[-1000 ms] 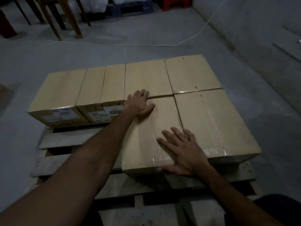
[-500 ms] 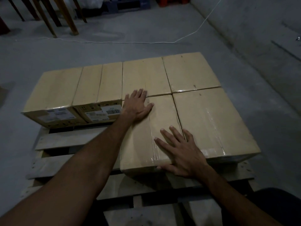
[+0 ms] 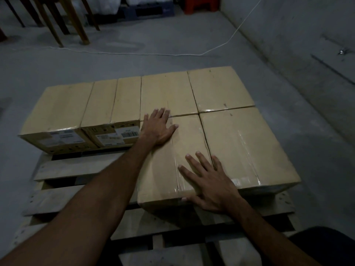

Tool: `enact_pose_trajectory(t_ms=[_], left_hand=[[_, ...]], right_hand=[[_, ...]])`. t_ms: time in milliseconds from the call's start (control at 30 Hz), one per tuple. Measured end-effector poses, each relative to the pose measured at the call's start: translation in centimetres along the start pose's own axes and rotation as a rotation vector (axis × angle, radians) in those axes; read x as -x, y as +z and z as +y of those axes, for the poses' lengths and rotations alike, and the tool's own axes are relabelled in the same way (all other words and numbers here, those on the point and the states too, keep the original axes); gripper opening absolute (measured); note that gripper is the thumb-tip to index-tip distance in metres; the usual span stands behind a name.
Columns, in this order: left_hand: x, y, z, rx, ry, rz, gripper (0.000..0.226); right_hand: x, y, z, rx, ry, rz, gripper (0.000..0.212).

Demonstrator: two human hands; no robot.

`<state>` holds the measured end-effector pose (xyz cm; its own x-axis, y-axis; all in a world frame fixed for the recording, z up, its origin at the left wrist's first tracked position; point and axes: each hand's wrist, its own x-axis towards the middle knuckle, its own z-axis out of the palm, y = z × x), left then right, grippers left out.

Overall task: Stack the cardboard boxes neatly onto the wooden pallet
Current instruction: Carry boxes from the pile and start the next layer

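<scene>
Several tan cardboard boxes lie flat in one layer on the wooden pallet [image 3: 63, 192]. The near middle box [image 3: 190, 139] is taped along its length. My left hand [image 3: 159, 127] rests flat on its far left corner, fingers straight. My right hand [image 3: 207, 181] lies flat on its near right part, thumb hooked over the front edge. A wider box [image 3: 245, 148] sits tight against its right side. Two more boxes [image 3: 167, 91] fill the back row, and labelled boxes [image 3: 80, 110] stand at the left.
Bare pallet slats show at the near left and in front of the boxes. A white cable [image 3: 134, 53] runs across the concrete floor behind. Wooden chair legs [image 3: 76, 22] stand at the back left; a grey wall [image 3: 307, 45] rises at the right.
Both hands stay flat on the near middle box in the same places. Only the camera has shifted slightly.
</scene>
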<state>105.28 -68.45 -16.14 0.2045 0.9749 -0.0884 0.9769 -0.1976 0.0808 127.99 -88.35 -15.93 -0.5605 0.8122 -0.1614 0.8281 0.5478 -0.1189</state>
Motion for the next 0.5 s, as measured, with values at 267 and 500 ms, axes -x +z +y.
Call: enact_pose_trajectory(t_ms=[267, 500], left_hand=[[-0.03, 0.00, -0.08, 0.017, -0.001, 0.001, 0.085], [0.12, 0.23, -0.02, 0.027, -0.007, 0.010, 0.084]], right_hand=[[0.02, 0.32, 0.26, -0.019, -0.022, 0.008, 0.089], [0.08, 0.49, 0.48, -0.040, -0.002, 0.036, 0.096]])
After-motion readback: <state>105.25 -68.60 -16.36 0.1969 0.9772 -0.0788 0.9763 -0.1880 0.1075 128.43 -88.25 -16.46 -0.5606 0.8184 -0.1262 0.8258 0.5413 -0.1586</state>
